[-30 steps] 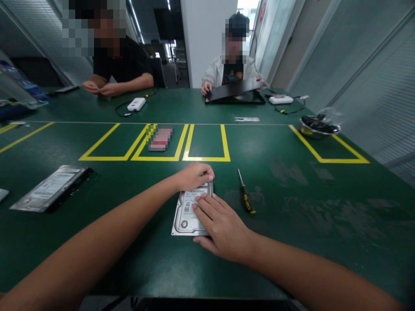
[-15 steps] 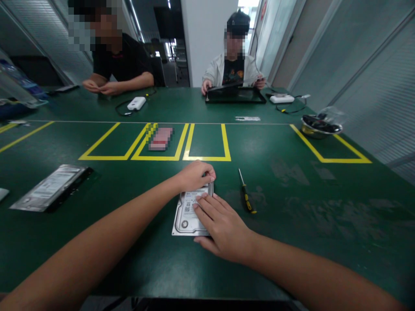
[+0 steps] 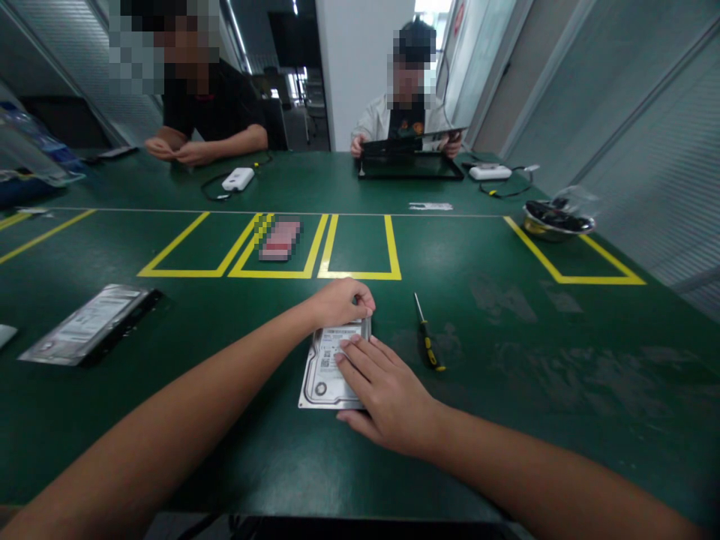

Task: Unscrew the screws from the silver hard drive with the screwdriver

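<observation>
A silver hard drive (image 3: 315, 379) with a white label lies flat on the green table in front of me. My left hand (image 3: 342, 302) is bent over its far end, thumb and fingers pinched at the far right corner. Whatever is between those fingertips is hidden. Across the right side of the drive rests my right hand (image 3: 391, 394), its fingers on the label and its thumb along the near edge. A black and yellow screwdriver (image 3: 429, 346) lies to the right, apart from both hands, tip pointing away from me.
Another hard drive (image 3: 84, 326) lies at the left. Yellow tape marks areas further back, one with a blurred pink thing (image 3: 281, 240). A metal bowl (image 3: 554, 231) of dark items stands far right. Two people sit opposite, near white devices (image 3: 238, 179) with cables; one holds a black panel (image 3: 413, 142).
My hands and the hard drive have hardly moved. Across the table, the person on the right has raised the right end of the black panel.
</observation>
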A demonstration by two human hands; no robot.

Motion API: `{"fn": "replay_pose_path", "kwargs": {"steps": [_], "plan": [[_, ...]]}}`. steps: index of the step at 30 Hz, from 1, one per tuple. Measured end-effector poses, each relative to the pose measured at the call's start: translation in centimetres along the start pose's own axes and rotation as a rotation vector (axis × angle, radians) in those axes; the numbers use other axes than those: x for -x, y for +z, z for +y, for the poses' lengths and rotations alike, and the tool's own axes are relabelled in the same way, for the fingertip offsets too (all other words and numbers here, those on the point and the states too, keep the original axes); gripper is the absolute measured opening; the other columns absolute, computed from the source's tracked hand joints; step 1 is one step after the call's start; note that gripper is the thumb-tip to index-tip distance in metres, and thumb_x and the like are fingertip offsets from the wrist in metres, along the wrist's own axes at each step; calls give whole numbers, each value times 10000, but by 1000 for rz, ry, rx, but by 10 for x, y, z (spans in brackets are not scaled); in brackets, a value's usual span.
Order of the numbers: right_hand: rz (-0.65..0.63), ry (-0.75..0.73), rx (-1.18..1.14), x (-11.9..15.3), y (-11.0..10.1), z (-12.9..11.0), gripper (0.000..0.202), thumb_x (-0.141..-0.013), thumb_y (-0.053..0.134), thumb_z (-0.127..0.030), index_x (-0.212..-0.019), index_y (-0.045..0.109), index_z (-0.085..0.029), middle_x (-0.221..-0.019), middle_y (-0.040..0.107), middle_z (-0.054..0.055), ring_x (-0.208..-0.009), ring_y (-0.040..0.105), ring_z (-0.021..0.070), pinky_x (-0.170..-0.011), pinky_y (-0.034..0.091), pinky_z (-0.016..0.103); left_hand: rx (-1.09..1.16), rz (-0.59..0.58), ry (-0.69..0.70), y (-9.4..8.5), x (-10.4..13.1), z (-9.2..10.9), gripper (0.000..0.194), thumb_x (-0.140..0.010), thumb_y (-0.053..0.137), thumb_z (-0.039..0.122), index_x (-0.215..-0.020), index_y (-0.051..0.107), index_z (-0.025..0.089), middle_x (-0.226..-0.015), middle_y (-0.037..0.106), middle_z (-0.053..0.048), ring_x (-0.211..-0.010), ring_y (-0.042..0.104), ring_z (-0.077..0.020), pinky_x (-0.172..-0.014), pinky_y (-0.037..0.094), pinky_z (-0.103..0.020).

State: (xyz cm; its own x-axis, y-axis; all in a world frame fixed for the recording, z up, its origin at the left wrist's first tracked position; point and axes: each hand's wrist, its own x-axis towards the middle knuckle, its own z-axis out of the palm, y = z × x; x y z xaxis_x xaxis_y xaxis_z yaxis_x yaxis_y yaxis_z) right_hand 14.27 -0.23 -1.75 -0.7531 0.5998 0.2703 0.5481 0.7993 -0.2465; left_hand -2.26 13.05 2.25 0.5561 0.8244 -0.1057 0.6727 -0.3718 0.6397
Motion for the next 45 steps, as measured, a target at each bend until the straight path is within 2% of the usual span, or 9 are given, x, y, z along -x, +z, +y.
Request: {"fn": "replay_pose_path", "kwargs": {"steps": [7,11,13,18,25,32,40,42,45], "plan": [[-3,11,-10,-1,-2,-1,679,-919,521,-491,-1444,435,-70,-1492,455,190,-1424,341,330,-1205,237,507,68,3,-37,3,1,-4,139,-757,637,193,-858,716,140,-790,719,-37,-692,629,-141,-623,465,-246],[5,7,-18,0,-2,-1,675,-920,523,-487,-1444,434,-71,-1491,457,194,-1426,341,323,-1205,238,510,71,42,-34,4,5,-3,200,-776,644,222,-950,696,139,-856,723,-47,-730,638,-143,-655,477,-251],[5,6,-16,0,-1,0,680,-919,524,-489,-1446,433,-69,-1488,459,195,-1424,344,324,-1204,242,508,-5,88,-38,4,11,0,182,-813,616,229,-959,691,151,-900,727,-53,-781,643,-157,-698,473,-270],[1,2,-8,0,0,0,699,-908,538,-495,-1444,437,-58,-1488,458,196,-1422,345,336,-1204,242,501,-355,249,-5,4,38,11,184,-910,510,255,-933,685,204,-995,715,-46,-957,604,-236,-825,411,-368],[13,-3,-10,0,-1,-1,682,-902,552,-477,-1437,449,-67,-1482,466,204,-1411,370,332,-1194,262,517,-632,333,8,24,68,14,227,-969,439,252,-997,654,189,-1010,690,-86,-1014,551,-267,-838,324,-411],[66,-19,7,2,-3,-2,635,-906,539,-493,-1377,514,-66,-1420,536,189,-1370,423,332,-1187,283,519,-668,375,31,34,70,7,170,-932,476,207,-989,634,184,-996,687,-107,-1020,542,-290,-834,291,-461],[231,-232,-14,-4,-8,-12,558,-928,525,-447,-1324,540,-54,-1279,627,179,-1250,520,286,-1126,388,472,-768,407,19,37,70,12,164,-937,459,163,-935,622,183,-981,685,-117,-1027,519,-307,-843,313,-488],[250,-222,-24,-6,-8,-13,556,-920,537,-450,-1293,557,-38,-1253,629,187,-1225,528,292,-1103,412,461,-793,400,18,38,72,14,161,-937,456,160,-930,615,179,-989,682,-124,-1048,512,-317,-849,317,-493],[249,-111,6,-7,-9,-9,584,-919,534,-458,-1298,538,-15,-1291,590,213,-1235,500,309,-1077,424,472,-780,386,29,38,75,17,143,-925,474,161,-952,614,176,-1009,681,-131,-1069,505,-327,-847,325,-494]]}}
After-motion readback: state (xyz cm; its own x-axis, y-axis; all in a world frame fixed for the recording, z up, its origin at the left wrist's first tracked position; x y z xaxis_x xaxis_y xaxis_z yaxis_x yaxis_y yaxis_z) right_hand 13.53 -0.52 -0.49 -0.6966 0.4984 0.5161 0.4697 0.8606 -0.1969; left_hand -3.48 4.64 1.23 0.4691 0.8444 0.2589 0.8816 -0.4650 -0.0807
